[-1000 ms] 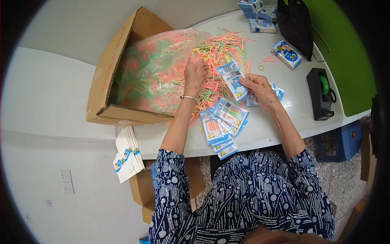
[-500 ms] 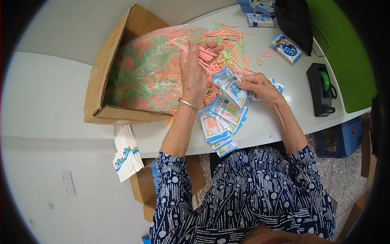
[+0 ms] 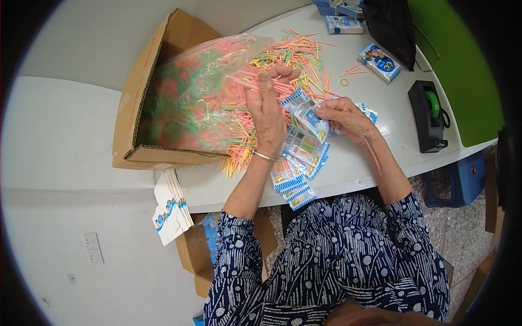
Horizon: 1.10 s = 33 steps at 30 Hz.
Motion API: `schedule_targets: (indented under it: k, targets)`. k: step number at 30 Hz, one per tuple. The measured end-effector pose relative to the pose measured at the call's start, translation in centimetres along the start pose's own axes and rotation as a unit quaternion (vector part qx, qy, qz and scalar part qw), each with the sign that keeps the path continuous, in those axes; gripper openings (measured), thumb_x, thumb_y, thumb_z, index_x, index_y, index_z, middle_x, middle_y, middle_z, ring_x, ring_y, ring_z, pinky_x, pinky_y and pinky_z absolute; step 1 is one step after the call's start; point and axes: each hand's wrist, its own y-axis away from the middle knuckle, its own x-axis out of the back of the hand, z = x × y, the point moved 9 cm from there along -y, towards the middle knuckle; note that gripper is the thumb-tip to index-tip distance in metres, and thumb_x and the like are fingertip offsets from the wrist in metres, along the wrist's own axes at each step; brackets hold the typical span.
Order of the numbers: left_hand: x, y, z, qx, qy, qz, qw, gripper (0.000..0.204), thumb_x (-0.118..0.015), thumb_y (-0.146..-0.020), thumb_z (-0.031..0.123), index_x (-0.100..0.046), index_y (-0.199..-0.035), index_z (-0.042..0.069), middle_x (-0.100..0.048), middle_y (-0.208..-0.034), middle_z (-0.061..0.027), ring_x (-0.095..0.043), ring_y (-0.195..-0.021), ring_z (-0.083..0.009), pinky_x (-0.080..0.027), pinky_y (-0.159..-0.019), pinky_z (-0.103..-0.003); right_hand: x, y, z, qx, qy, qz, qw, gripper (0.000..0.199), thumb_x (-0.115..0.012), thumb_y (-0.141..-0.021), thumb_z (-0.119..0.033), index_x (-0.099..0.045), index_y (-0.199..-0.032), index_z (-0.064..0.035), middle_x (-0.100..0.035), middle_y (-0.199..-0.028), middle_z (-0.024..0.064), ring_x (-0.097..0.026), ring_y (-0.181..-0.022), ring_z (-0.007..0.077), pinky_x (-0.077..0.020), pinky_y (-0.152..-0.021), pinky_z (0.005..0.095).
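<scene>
My left hand [image 3: 267, 117], wearing a bangle, is closed around a small bunch of thin pink sticks [image 3: 248, 81]. Their right ends lie close to the top of a clear and blue-white plastic packet [image 3: 307, 115]. Pinched between the thumb and fingers of my right hand [image 3: 350, 119] is that packet's right side; whether the sticks touch its mouth I cannot tell. Beneath it, similar packets [image 3: 303, 145] overlap in a pile towards the table's near edge, some with coloured sticks showing inside. Another packet [image 3: 370, 113] is partly hidden behind my right hand.
A cardboard box [image 3: 179, 154] lies on its side at left, a clear bag of pastel sticks [image 3: 201, 87] spilling from it. Loose sticks [image 3: 312, 65] cover the table's middle. At right are a tape dispenser [image 3: 427, 122], a filled packet [image 3: 379, 62] and a black cloth [image 3: 389, 27].
My left hand has moved right and slightly towards me, bringing the pink sticks nearer the packet. My right hand keeps hold of the packet almost in place.
</scene>
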Motion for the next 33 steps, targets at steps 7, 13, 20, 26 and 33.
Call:
schedule_targets:
  k: [7, 13, 20, 26, 33]
  targets:
    - [-0.1, 1.3, -0.9, 0.039, -0.013, -0.029, 0.999, 0.041, -0.038, -0.102, 0.033, -0.054, -0.101, -0.005, -0.065, -0.095, -0.0129, -0.061, -0.090, -0.0161, -0.047, -0.083, -0.030, 0.0, 0.1, -0.4, 0.011, 0.035, 0.010, 0.999, 0.022, -0.065, -0.089, -0.020, -0.068, -0.096, 0.0008, -0.066, -0.083, 0.0001, -0.058, -0.071, 0.0036, -0.0459, -0.063, 0.0193]
    - [-0.1, 2.0, -2.6, 0.127, -0.052, -0.113, 0.984, 0.043, -0.041, -0.101, 0.035, -0.055, -0.115, -0.002, -0.063, -0.099, -0.0079, -0.057, -0.090, -0.0117, -0.046, -0.082, -0.027, 0.1, 0.1, -0.6, 0.032, 0.089, 0.022, 0.995, 0.023, -0.066, -0.088, -0.019, -0.069, -0.098, 0.0014, -0.067, -0.087, 0.0013, -0.058, -0.076, 0.0043, -0.0463, -0.067, 0.0189]
    - [0.4, 1.1, -2.2, 0.084, -0.035, -0.084, 0.992, 0.043, -0.042, -0.101, 0.036, -0.055, -0.117, -0.001, -0.059, -0.117, -0.0111, -0.053, -0.103, -0.0122, -0.044, -0.086, -0.028, 0.2, 0.0, -1.4, 0.066, 0.109, 0.060, 0.990, 0.031, -0.065, -0.089, -0.021, -0.067, -0.108, 0.0027, -0.068, -0.088, 0.0024, -0.058, -0.079, 0.0053, -0.0463, -0.070, 0.0202]
    - [0.5, 0.6, -1.9, -0.003, -0.277, -0.159, 0.948, 0.028, -0.051, -0.096, 0.017, -0.053, -0.118, 0.001, -0.060, -0.115, -0.0137, -0.059, -0.100, -0.0172, -0.048, -0.084, -0.030, 1.0, -0.2, -2.0, 0.084, 0.101, 0.100, 0.986, 0.033, -0.064, -0.089, -0.021, -0.065, -0.111, 0.0034, -0.069, -0.093, 0.0045, -0.061, -0.083, 0.0071, -0.0476, -0.075, 0.0203]
    - [-0.2, 0.0, -2.2, 0.013, -0.174, -0.156, 0.972, 0.034, -0.059, -0.085, 0.001, -0.049, -0.117, 0.000, -0.058, -0.109, -0.0115, -0.058, -0.100, -0.0167, -0.050, -0.081, -0.029, 0.2, -0.6, -1.9, 0.080, 0.082, 0.044, 0.992, 0.025, -0.066, -0.087, -0.020, -0.067, -0.099, 0.0017, -0.067, -0.085, 0.0025, -0.060, -0.074, 0.0057, -0.0489, -0.064, 0.0208]
